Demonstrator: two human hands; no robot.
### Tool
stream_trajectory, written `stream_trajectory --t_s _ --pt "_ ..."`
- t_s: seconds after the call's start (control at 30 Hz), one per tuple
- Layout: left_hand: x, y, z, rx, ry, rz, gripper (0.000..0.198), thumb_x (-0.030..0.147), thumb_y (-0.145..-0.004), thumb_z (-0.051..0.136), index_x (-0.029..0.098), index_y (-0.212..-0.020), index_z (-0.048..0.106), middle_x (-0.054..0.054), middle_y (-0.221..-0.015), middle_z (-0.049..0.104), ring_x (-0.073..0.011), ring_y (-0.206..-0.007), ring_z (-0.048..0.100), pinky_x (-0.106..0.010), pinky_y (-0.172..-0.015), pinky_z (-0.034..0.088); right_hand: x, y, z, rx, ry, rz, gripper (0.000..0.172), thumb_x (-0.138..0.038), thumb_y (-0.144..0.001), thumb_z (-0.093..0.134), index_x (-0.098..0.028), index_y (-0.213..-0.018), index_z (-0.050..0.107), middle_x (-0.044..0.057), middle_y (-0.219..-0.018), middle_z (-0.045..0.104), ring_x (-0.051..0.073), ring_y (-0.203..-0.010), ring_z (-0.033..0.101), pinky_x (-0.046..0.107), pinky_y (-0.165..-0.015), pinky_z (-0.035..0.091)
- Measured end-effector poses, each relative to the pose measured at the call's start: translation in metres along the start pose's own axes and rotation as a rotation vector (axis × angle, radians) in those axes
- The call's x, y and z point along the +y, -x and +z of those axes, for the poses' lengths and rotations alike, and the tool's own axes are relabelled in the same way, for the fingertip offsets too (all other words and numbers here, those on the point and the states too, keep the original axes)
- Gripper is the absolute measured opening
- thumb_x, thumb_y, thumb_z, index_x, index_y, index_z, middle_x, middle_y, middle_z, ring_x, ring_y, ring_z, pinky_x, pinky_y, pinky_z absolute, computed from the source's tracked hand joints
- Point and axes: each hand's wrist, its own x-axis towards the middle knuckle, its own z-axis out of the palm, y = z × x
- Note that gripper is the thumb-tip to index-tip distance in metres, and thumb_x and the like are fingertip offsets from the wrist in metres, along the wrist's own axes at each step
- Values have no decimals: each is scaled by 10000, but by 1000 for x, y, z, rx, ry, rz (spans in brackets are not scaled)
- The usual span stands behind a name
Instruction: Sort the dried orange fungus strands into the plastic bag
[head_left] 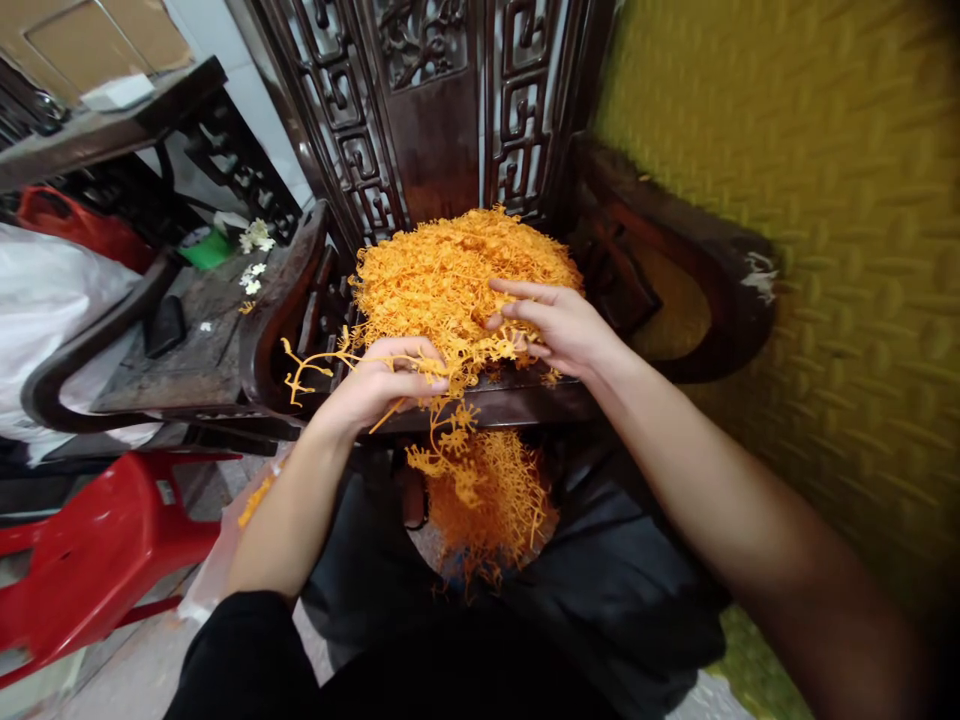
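Observation:
A big heap of orange branched sprigs (457,265), seemingly plastic, lies on the seat of a dark carved wooden chair (510,405). My left hand (397,375) is closed around a few sprigs in front of the heap. One forked sprig (315,358) sticks out to its left, and others trail down from its thumb side. My right hand (559,325) is at the heap's right front, fingers apart and partly bent. Its lower fingertips are close to the sprigs; whether they touch is unclear. Below the seat edge, between my knees, hangs or stands another mass of orange sprigs (487,500).
A red plastic stool (112,550) stands at lower left. On the wooden side seat (202,370) lie a dark phone-like object (164,327), a green roll (206,248) and white flower pieces (253,278). A white bag (67,310) sits far left; a yellow textured surface (825,200) fills the right.

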Motion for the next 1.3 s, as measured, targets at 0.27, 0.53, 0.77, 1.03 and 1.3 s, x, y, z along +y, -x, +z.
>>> stream_trajectory --t_s 0.27,0.53,0.77,1.03,1.3 --pt "-4 -3 -4 -65 55 -29 235 267 -641 909 201 -769 723 34 -536 608 -52 -389 442 -187 -362 233 13 11 24 -217 -32 12 563 -698 -724 833 -213 -766 551 -28 -577 521 55 -415 396 242 -361 76" --pt "-3 -5 -1 -52 59 -51 254 257 -630 915 178 -730 695 27 -540 606 -53 -399 444 -186 -376 252 13 22 34 -406 18 6 551 -707 -781 777 -206 -958 631 -59 -602 485 52 -430 296 247 -386 128" --pt "-6 -6 0 -44 54 -111 242 263 -643 918 204 -755 712 54 -527 564 -41 -382 382 -191 -364 201 5 22 30 -278 424 -240 390 -481 -785 838 -211 -1044 727 7 -819 681 138 -620 564 297 -559 445" --pt "-3 -5 -1 -56 46 -139 232 267 -650 911 200 -722 701 65 -491 501 -30 -357 341 -181 -351 181 5 18 28 -251 495 -435 312 -500 -881 745 -193 -835 717 21 -794 706 160 -746 618 322 -731 480" --pt "5 8 1 -240 -74 -161 187 223 -648 877 193 -621 695 23 -482 563 -42 -347 368 -185 -319 200 -12 -11 -20 180 5 -208 413 -497 -806 826 -204 -813 535 47 -794 692 77 -490 532 210 -391 183"
